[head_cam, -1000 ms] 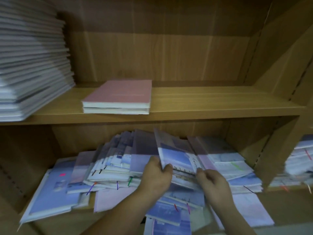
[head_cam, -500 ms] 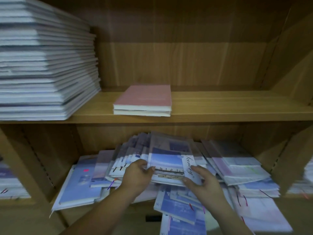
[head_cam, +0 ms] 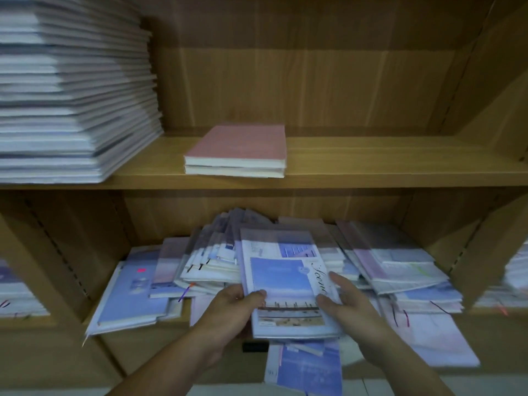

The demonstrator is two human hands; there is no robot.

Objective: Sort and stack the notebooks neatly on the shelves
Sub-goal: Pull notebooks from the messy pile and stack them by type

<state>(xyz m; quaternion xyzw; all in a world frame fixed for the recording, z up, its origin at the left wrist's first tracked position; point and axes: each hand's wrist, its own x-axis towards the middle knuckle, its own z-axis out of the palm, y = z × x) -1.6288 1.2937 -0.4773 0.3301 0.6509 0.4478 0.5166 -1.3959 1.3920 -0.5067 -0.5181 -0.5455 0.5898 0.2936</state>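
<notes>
Head view: you have both hands on one notebook bundle [head_cam: 283, 284] in front of the lower compartment [head_cam: 177, 212]. Your left hand [head_cam: 228, 307] grips the bundle's left edge, thumb on the top cover, fingers curled beneath. Your right hand [head_cam: 348, 307] holds the right edge, thumb on the cover near the script lettering, index finger laid along the side. Its other fingers are hidden under the bundle. The top cover is blue sky over a pier photo, with a white strip down the right side. A second cover shows behind it, offset toward the back. Notebook count in the bundle: cannot tell.

The bundle sits tilted, near edge toward you, over the loose heap [head_cam: 217, 261] in that compartment. Lifted clear or resting on the heap: cannot tell. The heap is a fanned row of notebooks leaning just left of the bundle. A slumped stack [head_cam: 400, 267] lies to the right with coloured ribbon markers hanging out. A large blue notebook [head_cam: 134, 292] lies flat at far left, pink tag on its cover, overhanging the front. Another blue notebook [head_cam: 305, 367] hangs over the front edge below the bundle.

On the upper shelf [head_cam: 371, 167], two pink notebooks [head_cam: 240, 144] lie flat and stacked flush near the middle. A tall white stack [head_cam: 71, 95] stands at the left, apart from the pink pair, its right edge stepping outward toward the bottom.

The left neighbour compartment [head_cam: 17, 295] and the right neighbour compartment [head_cam: 517, 275] hold more notebooks, too blurred to read.
</notes>
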